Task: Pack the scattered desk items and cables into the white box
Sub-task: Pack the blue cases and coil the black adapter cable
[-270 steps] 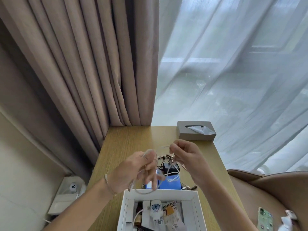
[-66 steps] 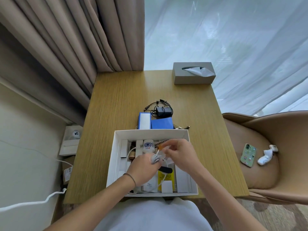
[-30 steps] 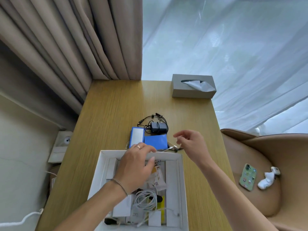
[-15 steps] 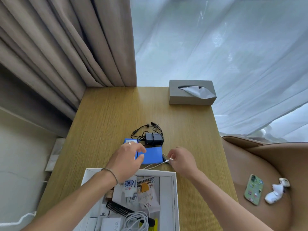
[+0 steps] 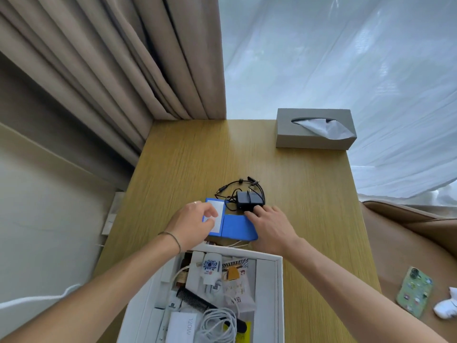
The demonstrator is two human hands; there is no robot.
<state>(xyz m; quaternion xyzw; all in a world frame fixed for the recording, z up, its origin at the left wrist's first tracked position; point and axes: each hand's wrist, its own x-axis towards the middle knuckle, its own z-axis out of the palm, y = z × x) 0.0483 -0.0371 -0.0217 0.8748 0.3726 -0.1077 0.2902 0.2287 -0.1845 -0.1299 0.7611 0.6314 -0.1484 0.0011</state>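
Blue card catches the eye at the middle of the wooden desk, where a person reaches past the white box for the last loose items. At left, the left hand lies over the blue-and-white box, fingers bent down across its top, apparently to lift it; whether they have closed on it cannot be told. Beside it, touching, lies a flat blue case. The right hand rests across that case with straight fingers, the tips touching the black adapter, whose cable loops loosely around it toward the far edge. Nothing is gripped there yet. The white box sits at the near edge, directly below both hands, likely so each item needs only a short carry. It already holds a comb, a coiled white cable and a charger. A grey tissue box stands at the far right corner, well apart.
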